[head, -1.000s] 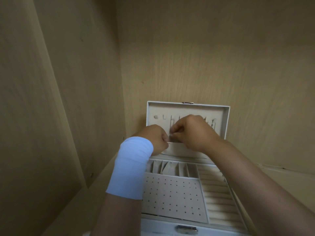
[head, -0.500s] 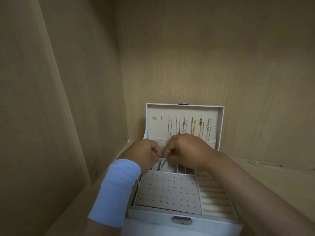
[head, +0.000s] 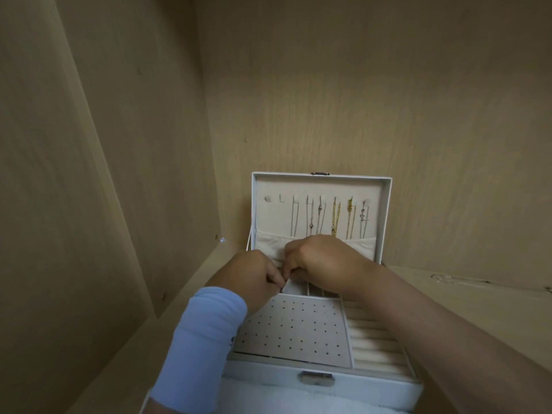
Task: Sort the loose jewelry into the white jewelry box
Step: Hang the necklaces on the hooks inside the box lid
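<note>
Left hand (head: 251, 279) and right hand (head: 325, 264) are meeting over the slots (head: 313, 289) in the box (head: 268, 375). Lid (head: 385, 210) is standing behind them, chains (head: 336, 218) hanging in it. Hole panel (head: 295, 327) is lying just before the hands, ring rolls (head: 370, 339) to its right.

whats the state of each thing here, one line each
jewelry box, open, lid upright
necklaces, hanging inside the lid, lower ends behind its pocket
earring panel, holes bare
ring rolls, nothing visible in them
front clasp, unlatched
left hand, fingers curled, tips meeting the right's; held item not visible
right hand, fingers curled over the small compartments
</note>
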Demonstrator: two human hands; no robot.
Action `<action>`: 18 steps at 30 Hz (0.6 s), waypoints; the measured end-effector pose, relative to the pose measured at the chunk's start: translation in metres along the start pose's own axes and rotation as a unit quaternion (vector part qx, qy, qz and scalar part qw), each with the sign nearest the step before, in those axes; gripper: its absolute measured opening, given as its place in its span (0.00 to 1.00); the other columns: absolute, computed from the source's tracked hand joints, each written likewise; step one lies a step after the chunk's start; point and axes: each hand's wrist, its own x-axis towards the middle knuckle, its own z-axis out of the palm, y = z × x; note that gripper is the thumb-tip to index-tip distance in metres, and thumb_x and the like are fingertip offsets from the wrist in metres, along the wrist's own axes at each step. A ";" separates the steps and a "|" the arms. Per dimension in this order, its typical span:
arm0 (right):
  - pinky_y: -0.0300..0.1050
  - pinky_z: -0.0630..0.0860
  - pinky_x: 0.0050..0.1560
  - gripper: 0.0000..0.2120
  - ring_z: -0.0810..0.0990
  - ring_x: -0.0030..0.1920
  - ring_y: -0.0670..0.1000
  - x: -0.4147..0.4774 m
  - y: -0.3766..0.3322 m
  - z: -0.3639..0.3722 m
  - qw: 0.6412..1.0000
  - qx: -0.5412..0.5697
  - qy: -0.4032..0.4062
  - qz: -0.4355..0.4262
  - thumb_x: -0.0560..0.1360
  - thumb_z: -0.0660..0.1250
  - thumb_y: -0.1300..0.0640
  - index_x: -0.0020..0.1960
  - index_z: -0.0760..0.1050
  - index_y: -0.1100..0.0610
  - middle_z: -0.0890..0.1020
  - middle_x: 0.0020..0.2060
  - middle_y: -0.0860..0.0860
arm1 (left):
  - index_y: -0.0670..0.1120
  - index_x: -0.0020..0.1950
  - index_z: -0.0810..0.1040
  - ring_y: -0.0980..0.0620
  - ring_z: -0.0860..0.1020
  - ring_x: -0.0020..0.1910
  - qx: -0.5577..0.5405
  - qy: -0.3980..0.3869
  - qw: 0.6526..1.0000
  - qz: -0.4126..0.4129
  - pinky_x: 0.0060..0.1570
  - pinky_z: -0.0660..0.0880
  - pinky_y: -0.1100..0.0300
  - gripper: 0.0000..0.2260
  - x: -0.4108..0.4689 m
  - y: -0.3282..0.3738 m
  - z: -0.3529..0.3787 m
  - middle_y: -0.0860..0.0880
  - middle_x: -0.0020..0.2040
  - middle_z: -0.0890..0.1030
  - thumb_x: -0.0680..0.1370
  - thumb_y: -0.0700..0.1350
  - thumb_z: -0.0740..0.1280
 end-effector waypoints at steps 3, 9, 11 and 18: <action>0.40 0.68 0.38 0.11 0.79 0.43 0.47 -0.002 0.002 0.003 0.999 -0.001 0.021 -0.028 0.74 0.71 0.61 0.50 0.85 0.47 0.80 0.44 0.43 | 0.51 0.47 0.87 0.60 0.76 0.39 -0.018 -0.008 1.000 0.008 0.36 0.65 0.79 0.09 0.000 -0.003 0.002 0.57 0.38 0.80 0.76 0.41 0.68; 0.39 0.69 0.36 0.09 0.79 0.41 0.47 -0.006 0.003 0.005 0.998 0.026 0.043 -0.035 0.75 0.70 0.61 0.49 0.85 0.49 0.80 0.42 0.45 | 0.51 0.48 0.87 0.55 0.79 0.46 -0.049 -0.003 0.999 0.007 0.45 0.71 0.72 0.08 -0.003 -0.004 0.004 0.54 0.42 0.81 0.76 0.41 0.69; 0.41 0.71 0.37 0.09 0.79 0.41 0.47 -0.006 0.004 0.005 0.998 0.029 0.043 -0.035 0.75 0.70 0.61 0.49 0.85 0.49 0.80 0.42 0.45 | 0.50 0.48 0.87 0.56 0.79 0.45 -0.060 0.005 0.998 0.002 0.41 0.68 0.76 0.08 -0.002 -0.004 0.004 0.53 0.42 0.81 0.76 0.40 0.69; 0.45 0.75 0.35 0.12 0.78 0.40 0.47 -0.007 0.005 0.008 0.998 0.006 0.043 -0.039 0.74 0.70 0.62 0.51 0.84 0.46 0.78 0.41 0.44 | 0.46 0.43 0.86 0.55 0.77 0.36 -0.060 0.009 0.998 -0.022 0.35 0.69 0.72 0.08 0.000 -0.001 0.008 0.50 0.39 0.83 0.76 0.42 0.68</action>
